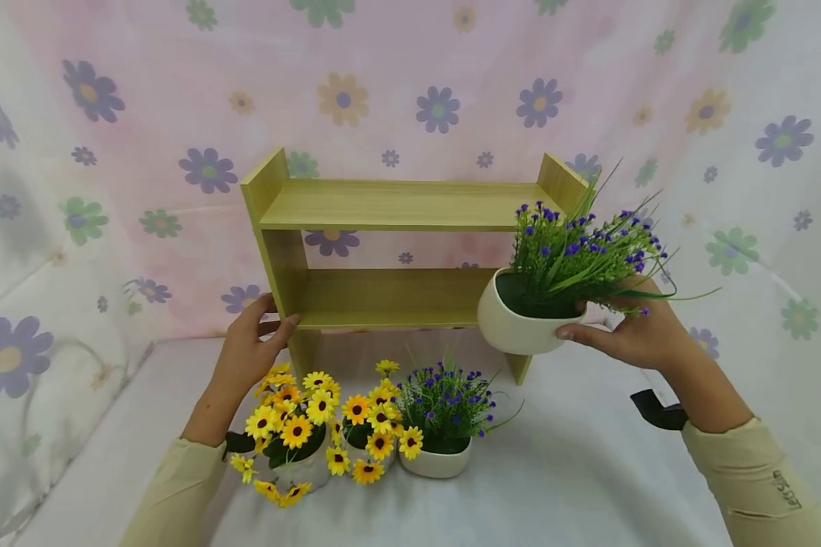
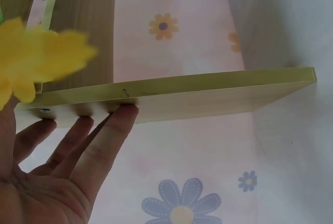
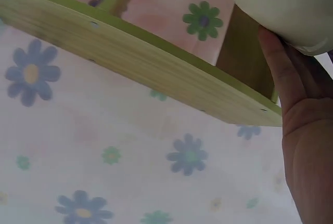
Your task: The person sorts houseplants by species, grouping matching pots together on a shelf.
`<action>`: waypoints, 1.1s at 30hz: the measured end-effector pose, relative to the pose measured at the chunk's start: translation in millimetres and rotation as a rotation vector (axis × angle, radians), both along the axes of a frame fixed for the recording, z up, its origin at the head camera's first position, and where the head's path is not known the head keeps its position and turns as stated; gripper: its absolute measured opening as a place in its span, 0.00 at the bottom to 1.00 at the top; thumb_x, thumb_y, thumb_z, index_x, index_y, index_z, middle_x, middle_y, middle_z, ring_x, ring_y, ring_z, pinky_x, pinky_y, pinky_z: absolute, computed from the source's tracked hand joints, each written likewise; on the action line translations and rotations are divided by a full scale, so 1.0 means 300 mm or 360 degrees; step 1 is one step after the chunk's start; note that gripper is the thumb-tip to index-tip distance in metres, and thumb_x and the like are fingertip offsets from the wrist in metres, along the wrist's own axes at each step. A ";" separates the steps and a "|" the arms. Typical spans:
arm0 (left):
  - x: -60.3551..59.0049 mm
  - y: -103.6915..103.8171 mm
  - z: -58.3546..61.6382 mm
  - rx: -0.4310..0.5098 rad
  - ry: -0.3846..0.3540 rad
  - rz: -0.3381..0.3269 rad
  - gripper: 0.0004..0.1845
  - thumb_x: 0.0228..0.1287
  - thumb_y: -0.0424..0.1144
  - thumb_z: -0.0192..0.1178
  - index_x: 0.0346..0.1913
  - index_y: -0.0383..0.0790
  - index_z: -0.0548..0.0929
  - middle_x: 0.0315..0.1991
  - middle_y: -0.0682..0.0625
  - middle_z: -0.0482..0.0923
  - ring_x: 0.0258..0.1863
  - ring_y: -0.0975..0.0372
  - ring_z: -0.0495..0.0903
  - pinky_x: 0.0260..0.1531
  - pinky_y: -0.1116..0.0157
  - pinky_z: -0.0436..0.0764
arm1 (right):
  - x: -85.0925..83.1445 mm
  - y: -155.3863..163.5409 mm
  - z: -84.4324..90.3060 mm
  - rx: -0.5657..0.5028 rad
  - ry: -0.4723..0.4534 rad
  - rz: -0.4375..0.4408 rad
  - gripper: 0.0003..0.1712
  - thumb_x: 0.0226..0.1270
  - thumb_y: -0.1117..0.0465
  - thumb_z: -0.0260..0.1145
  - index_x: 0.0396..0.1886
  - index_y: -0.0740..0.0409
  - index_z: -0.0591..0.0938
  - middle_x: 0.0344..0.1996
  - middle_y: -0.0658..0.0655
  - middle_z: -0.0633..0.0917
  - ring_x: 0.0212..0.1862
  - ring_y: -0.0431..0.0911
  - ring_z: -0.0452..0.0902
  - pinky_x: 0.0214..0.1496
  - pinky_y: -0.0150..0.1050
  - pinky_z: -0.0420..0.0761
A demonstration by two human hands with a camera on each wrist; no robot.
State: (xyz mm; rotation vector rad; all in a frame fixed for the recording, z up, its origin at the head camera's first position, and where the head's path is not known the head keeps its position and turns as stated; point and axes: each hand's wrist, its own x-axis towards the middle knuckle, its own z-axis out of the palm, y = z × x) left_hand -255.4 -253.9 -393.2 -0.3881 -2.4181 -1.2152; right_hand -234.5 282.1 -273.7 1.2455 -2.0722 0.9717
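A two-tier wooden shelf stands in the middle of the head view. My left hand holds its left side panel, with the thumb at the front edge and the fingertips against the outer face. My right hand grips a white pot of purple flowers in front of the shelf's right end, the pot tilted. The thumb lies on the pot's near side; in the right wrist view, other fingers touch the white pot from below.
In front of the shelf stand two pots of yellow flowers and another white pot with purple flowers. A white cloth covers the tabletop. Behind hangs a flower-printed curtain.
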 end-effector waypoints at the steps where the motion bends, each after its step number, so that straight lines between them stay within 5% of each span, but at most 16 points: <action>1: -0.002 0.001 -0.001 -0.0003 0.0004 0.0003 0.31 0.82 0.46 0.59 0.79 0.38 0.68 0.64 0.35 0.77 0.57 0.35 0.85 0.41 0.51 0.91 | -0.005 -0.003 0.026 0.0017 0.0024 0.0002 0.42 0.44 0.60 0.92 0.59 0.70 0.84 0.57 0.47 0.88 0.61 0.36 0.84 0.63 0.26 0.81; 7: -0.002 0.006 0.006 -0.0001 0.0017 0.0003 0.30 0.82 0.45 0.59 0.79 0.37 0.68 0.65 0.34 0.76 0.57 0.33 0.84 0.41 0.50 0.91 | -0.021 -0.038 0.173 0.0128 0.0050 -0.0053 0.40 0.31 0.78 0.88 0.53 0.68 0.86 0.46 0.47 0.90 0.56 0.34 0.86 0.57 0.24 0.83; 11: -0.003 0.008 0.007 0.0008 0.0018 -0.0007 0.30 0.82 0.45 0.59 0.79 0.37 0.68 0.64 0.34 0.76 0.57 0.34 0.84 0.41 0.51 0.91 | -0.029 -0.058 0.263 0.0133 0.0054 -0.0097 0.34 0.35 0.81 0.85 0.49 0.69 0.85 0.36 0.50 0.87 0.47 0.36 0.86 0.55 0.23 0.84; 18: -0.002 0.009 0.012 0.0035 0.0008 -0.0029 0.30 0.82 0.44 0.59 0.79 0.38 0.67 0.64 0.34 0.76 0.58 0.33 0.84 0.41 0.52 0.91 | -0.065 -0.074 0.379 0.0115 -0.0077 -0.0217 0.35 0.50 0.81 0.81 0.61 0.68 0.83 0.48 0.45 0.87 0.47 0.41 0.82 0.59 0.24 0.83; 24: 0.000 0.005 0.008 0.0038 -0.0004 -0.0021 0.31 0.82 0.44 0.59 0.80 0.38 0.67 0.64 0.33 0.75 0.58 0.32 0.83 0.42 0.51 0.90 | -0.139 -0.075 0.424 0.0146 -0.0141 -0.0295 0.30 0.62 0.71 0.80 0.63 0.60 0.80 0.46 0.48 0.82 0.50 0.42 0.79 0.64 0.26 0.80; 28: 0.001 0.005 0.002 0.0032 -0.0006 -0.0011 0.31 0.82 0.45 0.59 0.80 0.38 0.66 0.65 0.33 0.75 0.58 0.32 0.83 0.42 0.50 0.90 | -0.188 -0.070 0.421 0.0195 -0.0132 -0.0377 0.18 0.66 0.67 0.78 0.48 0.65 0.78 0.39 0.53 0.76 0.48 0.39 0.79 0.64 0.26 0.80; 33: 0.000 0.009 -0.004 0.0014 0.0008 0.0010 0.31 0.82 0.44 0.59 0.79 0.37 0.67 0.64 0.33 0.76 0.58 0.33 0.84 0.41 0.49 0.90 | -0.228 -0.057 0.401 0.0189 -0.0246 -0.0542 0.18 0.72 0.57 0.75 0.41 0.64 0.77 0.39 0.49 0.79 0.50 0.26 0.81 0.65 0.27 0.80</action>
